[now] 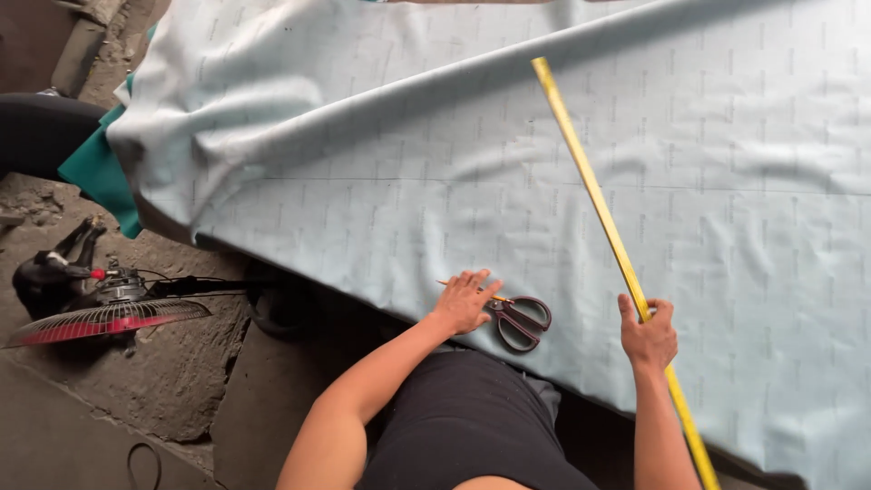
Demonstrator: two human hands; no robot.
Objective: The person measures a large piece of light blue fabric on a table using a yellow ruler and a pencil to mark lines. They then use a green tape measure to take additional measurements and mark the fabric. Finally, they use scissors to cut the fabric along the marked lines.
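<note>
A large pale blue-grey sheet of fabric (508,154) covers the work surface, with faint ruled lines drawn on it. My right hand (648,333) grips a long yellow measuring stick (590,181) that slants up and away across the fabric. My left hand (464,299) rests flat on the fabric near its front edge, fingers spread, beside a thin pencil-like stick. Dark red-handled scissors (521,321) lie on the fabric just right of my left hand, between the two hands.
A green layer (100,172) pokes out under the fabric's left end. On the rough floor at the left stands a small fan with a red grille (109,318) and its cable. A dark object (41,132) sits at the far left.
</note>
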